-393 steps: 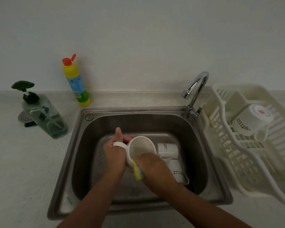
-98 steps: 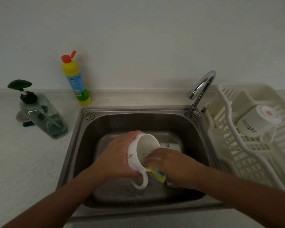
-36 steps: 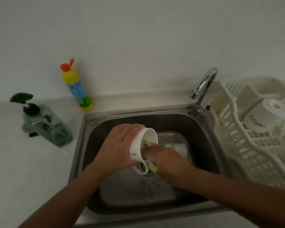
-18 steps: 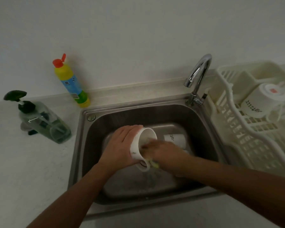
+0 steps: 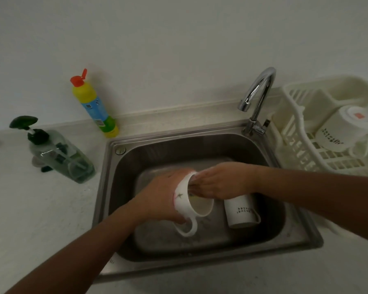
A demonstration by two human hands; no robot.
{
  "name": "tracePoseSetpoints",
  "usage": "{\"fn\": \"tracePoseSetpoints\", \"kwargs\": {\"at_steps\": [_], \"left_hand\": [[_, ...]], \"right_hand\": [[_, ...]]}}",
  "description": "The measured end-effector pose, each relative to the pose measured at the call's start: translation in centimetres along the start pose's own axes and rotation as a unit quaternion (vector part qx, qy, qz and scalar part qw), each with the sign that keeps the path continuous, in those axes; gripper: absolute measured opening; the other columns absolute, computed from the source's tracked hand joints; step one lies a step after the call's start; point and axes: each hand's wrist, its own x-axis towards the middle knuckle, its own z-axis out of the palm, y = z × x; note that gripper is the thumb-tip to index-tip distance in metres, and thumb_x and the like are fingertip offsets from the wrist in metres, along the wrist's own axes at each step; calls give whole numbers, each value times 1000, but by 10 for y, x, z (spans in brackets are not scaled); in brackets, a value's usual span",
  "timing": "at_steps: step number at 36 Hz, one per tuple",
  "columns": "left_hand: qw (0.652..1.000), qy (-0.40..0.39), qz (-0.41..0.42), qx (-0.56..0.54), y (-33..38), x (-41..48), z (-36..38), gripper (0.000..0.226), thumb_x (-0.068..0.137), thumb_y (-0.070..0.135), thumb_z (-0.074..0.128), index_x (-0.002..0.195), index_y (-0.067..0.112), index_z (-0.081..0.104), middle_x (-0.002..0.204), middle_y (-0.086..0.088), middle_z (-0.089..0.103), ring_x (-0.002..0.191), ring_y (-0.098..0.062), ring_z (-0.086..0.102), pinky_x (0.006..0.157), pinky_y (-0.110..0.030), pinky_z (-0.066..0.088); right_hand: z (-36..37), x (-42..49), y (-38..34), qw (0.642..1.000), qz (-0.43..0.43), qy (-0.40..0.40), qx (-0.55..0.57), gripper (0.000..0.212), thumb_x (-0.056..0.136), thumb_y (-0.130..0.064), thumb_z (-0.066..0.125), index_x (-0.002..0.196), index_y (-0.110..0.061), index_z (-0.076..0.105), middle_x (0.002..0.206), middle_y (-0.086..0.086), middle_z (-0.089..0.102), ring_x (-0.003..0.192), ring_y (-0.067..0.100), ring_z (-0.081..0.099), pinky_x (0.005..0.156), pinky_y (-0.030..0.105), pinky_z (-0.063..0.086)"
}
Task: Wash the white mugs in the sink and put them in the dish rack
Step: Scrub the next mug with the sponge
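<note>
Head view: plain pale wall [image 5: 179, 49] at the back, speckled light table [image 5: 40, 219] below it, dim light. Steel sink [image 5: 103, 187] is set into the table, mid-way along, close to the front edge. Chrome faucet [image 5: 259, 92] stands at the sink's back-right corner, spout curving left, no water seen.

L hand [image 5: 159, 196] grips the white mug [image 5: 187, 202] round its body, over the basin. Mug is tipped on its side, mouth facing right, handle hanging down, small star mark on the wall. R hand [image 5: 221, 183] comes in from the right w/ fingers pushed into the mug's mouth. Fingertips are hidden inside, so can't tell if they hold anything.

Second mug [image 5: 240, 213], white w/ dark lettering, lies on the sink floor just right of the held one, under the R wrist.

Cream dish rack [image 5: 295, 124] sits on the table by its right edge, touching the sink rim. Third mug [image 5: 338, 132] lies inside it, base up, red mark on the base.

Yellow bottle [image 5: 96, 109], red cap flipped open, stands by the table's back edge near the sink's back-left corner. Clear pump dispenser [image 5: 62, 158], black head, sits left of the sink.
</note>
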Motion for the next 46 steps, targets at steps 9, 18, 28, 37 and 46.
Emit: {"fn": "tracePoseSetpoints", "kwargs": {"at_steps": [9,18,28,37,46], "left_hand": [[987,111,100,58,1,6,-29,102,59,62,75,146,26,38,143,5,51,131,-9,46,111,-34,37],[952,180,177,175,-3,14,-29,94,68,67,72,141,18,41,139,-5,56,125,-23,53,105,-45,44],[996,4,88,27,-2,12,-36,108,53,57,83,146,41,29,144,13,46,131,-2,42,113,-29,34],[991,68,108,25,2,15,-31,103,58,61,75,146,33,30,143,7,49,130,-11,47,110,-39,40],[997,-49,30,-47,21,11,-21,105,50,46,91,141,40,40,128,22,55,117,1,55,100,-29,51]], "right_hand": [[4,16,-36,962,224,91,126,54,67,-13,77,120,-7,68,122,12,67,114,24,64,104,33,35],[-15,31,-58,829,344,38,439,42,97,-19,58,138,-13,50,133,8,59,117,21,59,107,29,42],[3,7,-34,963,210,48,164,59,70,-7,69,128,-4,60,129,16,62,121,28,59,105,41,40],[-35,36,-66,826,371,37,424,46,91,4,53,135,-7,51,121,14,61,109,28,58,90,30,44],[-5,-11,-6,993,47,1,110,50,77,-11,75,125,-8,64,127,9,65,122,22,59,111,35,34]]}}
